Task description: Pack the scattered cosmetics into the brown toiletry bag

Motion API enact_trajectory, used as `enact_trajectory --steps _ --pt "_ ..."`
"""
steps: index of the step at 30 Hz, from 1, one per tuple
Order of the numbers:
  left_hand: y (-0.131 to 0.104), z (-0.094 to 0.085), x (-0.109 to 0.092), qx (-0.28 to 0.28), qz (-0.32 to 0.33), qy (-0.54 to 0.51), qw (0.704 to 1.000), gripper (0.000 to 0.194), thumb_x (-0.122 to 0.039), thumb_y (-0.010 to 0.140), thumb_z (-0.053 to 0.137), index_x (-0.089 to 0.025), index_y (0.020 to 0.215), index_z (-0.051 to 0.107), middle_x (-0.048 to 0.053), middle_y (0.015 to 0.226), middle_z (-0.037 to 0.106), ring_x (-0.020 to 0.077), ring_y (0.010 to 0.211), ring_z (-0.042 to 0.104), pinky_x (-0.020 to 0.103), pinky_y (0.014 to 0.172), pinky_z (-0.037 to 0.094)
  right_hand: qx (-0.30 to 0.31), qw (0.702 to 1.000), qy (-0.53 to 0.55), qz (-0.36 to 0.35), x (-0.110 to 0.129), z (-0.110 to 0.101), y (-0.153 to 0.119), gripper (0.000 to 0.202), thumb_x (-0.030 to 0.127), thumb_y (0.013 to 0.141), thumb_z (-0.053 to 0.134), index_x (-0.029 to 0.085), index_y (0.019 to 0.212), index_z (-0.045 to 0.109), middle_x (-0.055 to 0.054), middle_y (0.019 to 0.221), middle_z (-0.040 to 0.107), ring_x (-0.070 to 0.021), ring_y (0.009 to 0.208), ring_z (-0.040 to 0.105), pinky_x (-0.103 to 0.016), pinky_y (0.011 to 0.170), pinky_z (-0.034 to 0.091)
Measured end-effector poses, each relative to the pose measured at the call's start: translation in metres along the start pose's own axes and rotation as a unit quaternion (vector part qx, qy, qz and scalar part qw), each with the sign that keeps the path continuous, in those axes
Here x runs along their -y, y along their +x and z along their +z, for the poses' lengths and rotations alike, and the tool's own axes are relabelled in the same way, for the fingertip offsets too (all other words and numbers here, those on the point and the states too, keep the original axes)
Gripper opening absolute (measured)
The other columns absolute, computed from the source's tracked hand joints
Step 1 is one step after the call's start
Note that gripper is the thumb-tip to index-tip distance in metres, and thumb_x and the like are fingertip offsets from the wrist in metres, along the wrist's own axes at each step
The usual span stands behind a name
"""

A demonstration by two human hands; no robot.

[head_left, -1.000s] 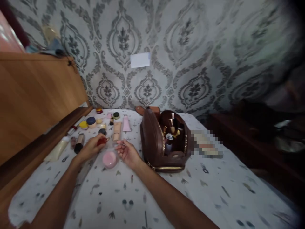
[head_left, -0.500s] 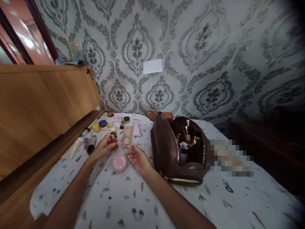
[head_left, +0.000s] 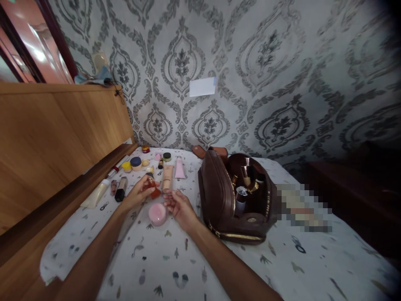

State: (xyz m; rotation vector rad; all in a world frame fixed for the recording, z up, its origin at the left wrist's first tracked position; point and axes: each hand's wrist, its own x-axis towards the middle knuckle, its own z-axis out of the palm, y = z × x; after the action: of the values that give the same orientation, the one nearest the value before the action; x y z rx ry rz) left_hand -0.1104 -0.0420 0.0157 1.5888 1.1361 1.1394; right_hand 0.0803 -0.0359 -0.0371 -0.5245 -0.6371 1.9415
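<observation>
My left hand (head_left: 138,195) is closed around a small amber-red glass bottle (head_left: 154,192), held tilted just above the bed. To the right, my right hand (head_left: 182,212) has its fingers curled and the thumb against the index finger. Something clear seems to be at its fingertips, too small to make out. Below and between the hands lies a round pink jar (head_left: 157,214). Just beyond them is a beige squeeze tube (head_left: 168,176), with a pink tube (head_left: 179,169) at its right. A dark bottle with a black end (head_left: 120,190) lies left of my left hand.
An open brown leather cosmetic bag (head_left: 214,196) with bottles inside stands on the right. Several small jars, including a blue-lidded one (head_left: 135,163), and a cream tube (head_left: 97,193) lie at left. A wooden headboard (head_left: 62,125) borders the left side; patterned wallpaper is behind.
My left hand has shifted the amber-red bottle slightly right and turned it, so more of it shows. The fingers of my right hand have drawn closer together beside it.
</observation>
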Motion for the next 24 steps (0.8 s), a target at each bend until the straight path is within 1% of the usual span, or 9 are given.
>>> enact_trajectory --steps 2,4,8,11,14,16,19,22,24 --pt "0.000 0.002 -0.003 0.014 0.008 -0.019 1.000 0.031 -0.042 0.084 0.068 -0.019 0.099 0.053 0.010 0.113 0.069 0.0235 0.106 0.064 0.035 0.092 0.049 0.001 1.000 -0.020 -0.020 -0.003 0.001 0.000 0.033 0.033 0.067 0.085 0.015 0.091 0.070 -0.003 0.079 0.072 -0.0116 0.058 0.065 -0.019 0.050 0.046" --pt "-0.001 0.005 -0.006 0.023 0.014 -0.044 0.999 0.030 -0.040 0.084 0.068 -0.019 0.100 0.053 0.010 0.112 0.069 0.0237 0.104 0.065 0.036 0.092 0.049 -0.004 0.999 -0.028 -0.033 -0.005 0.001 0.001 0.038 0.033 0.063 0.088 0.016 0.091 0.069 -0.002 0.079 0.071 -0.0107 0.056 0.064 -0.019 0.049 0.045" --pt "-0.003 0.014 -0.006 0.034 0.018 -0.095 0.995 0.028 -0.036 0.087 0.066 -0.020 0.105 0.052 0.010 0.115 0.069 0.0235 0.104 0.066 0.036 0.092 0.050 0.003 0.999 -0.036 -0.015 -0.005 0.001 0.001 0.041 0.036 0.064 0.087 0.014 0.094 0.069 -0.002 0.072 0.071 -0.0096 0.052 0.061 -0.019 0.049 0.046" --pt "-0.004 0.021 -0.004 0.059 0.020 -0.124 0.990 0.027 -0.034 0.087 0.066 -0.020 0.105 0.052 0.011 0.116 0.068 0.0236 0.105 0.065 0.034 0.090 0.050 0.018 0.999 -0.041 0.000 -0.004 0.001 0.000 0.041 0.039 0.065 0.086 0.013 0.092 0.070 -0.002 0.065 0.070 -0.0087 0.048 0.060 -0.017 0.046 0.044" --pt "-0.004 0.024 -0.005 0.073 0.027 -0.122 0.989 0.027 -0.033 0.086 0.067 -0.019 0.105 0.054 0.011 0.113 0.068 0.0230 0.104 0.064 0.033 0.090 0.049 0.025 0.999 -0.042 0.003 -0.004 0.001 0.000 0.045 0.039 0.062 0.088 0.012 0.093 0.069 -0.002 0.066 0.072 -0.0080 0.047 0.061 -0.016 0.045 0.045" --pt "-0.003 0.024 -0.007 0.056 0.034 -0.101 0.993 0.029 -0.034 0.084 0.069 -0.017 0.105 0.057 0.009 0.108 0.068 0.0218 0.100 0.064 0.031 0.089 0.049 0.022 0.999 -0.041 -0.004 -0.004 0.001 0.000 0.046 0.037 0.060 0.089 0.013 0.092 0.067 -0.003 0.069 0.073 -0.0084 0.049 0.063 -0.015 0.046 0.046" --pt "-0.002 0.023 -0.010 0.009 0.041 -0.057 0.997 0.031 -0.036 0.082 0.070 -0.016 0.105 0.062 0.006 0.099 0.067 0.0186 0.091 0.062 0.027 0.081 0.050 0.019 0.999 -0.040 -0.017 -0.004 0.001 0.001 0.046 0.035 0.058 0.091 0.015 0.090 0.064 -0.002 0.074 0.074 -0.0101 0.054 0.068 -0.014 0.047 0.047" --pt "0.000 0.022 -0.011 -0.028 0.029 -0.036 0.999 0.032 -0.039 0.081 0.070 -0.016 0.102 0.065 0.004 0.092 0.066 0.0174 0.086 0.061 0.026 0.077 0.050 0.021 0.999 -0.038 -0.029 -0.004 0.001 0.001 0.047 0.033 0.058 0.091 0.016 0.092 0.063 -0.002 0.078 0.074 -0.0125 0.059 0.071 -0.015 0.048 0.049" --pt "0.000 0.021 -0.010 -0.040 0.021 -0.033 0.998 0.033 -0.040 0.079 0.071 -0.016 0.102 0.065 0.003 0.090 0.066 0.0175 0.084 0.062 0.026 0.076 0.050 0.025 0.998 -0.037 -0.032 -0.004 0.001 0.001 0.047 0.032 0.059 0.091 0.017 0.093 0.063 -0.002 0.079 0.074 -0.0136 0.062 0.072 -0.015 0.050 0.050"
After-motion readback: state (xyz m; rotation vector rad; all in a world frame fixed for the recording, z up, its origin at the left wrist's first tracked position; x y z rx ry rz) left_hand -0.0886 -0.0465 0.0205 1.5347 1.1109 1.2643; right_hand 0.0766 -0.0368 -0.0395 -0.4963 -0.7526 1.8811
